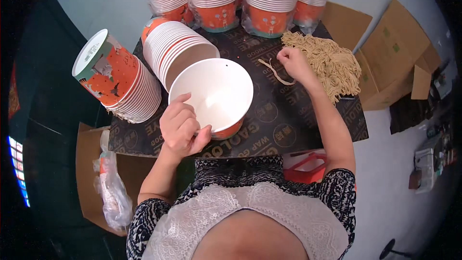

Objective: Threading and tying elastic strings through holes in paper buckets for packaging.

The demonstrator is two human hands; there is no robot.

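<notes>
A white-lined paper bucket (211, 94) with an orange outside stands tilted near the middle of the table's front edge, its mouth facing up toward me. My left hand (180, 127) grips its near-left rim, thumb outside and fingers over the edge. My right hand (296, 65) is closed in a pinch above the table, right of the bucket. Beside its fingertips lies a loose tan cord (276, 73); whether the fingers hold a strand is hidden. Just right of that hand spreads a heap of tan cords (332, 62).
Behind the bucket lies a nested stack of buckets (175, 50) on its side. An upside-down stack (113, 74) stands at the left edge. Tall bagged stacks (216, 17) line the back of the dark printed table (260, 137). Cardboard boxes (392, 53) flank both sides. A red stool (305, 168) is underneath.
</notes>
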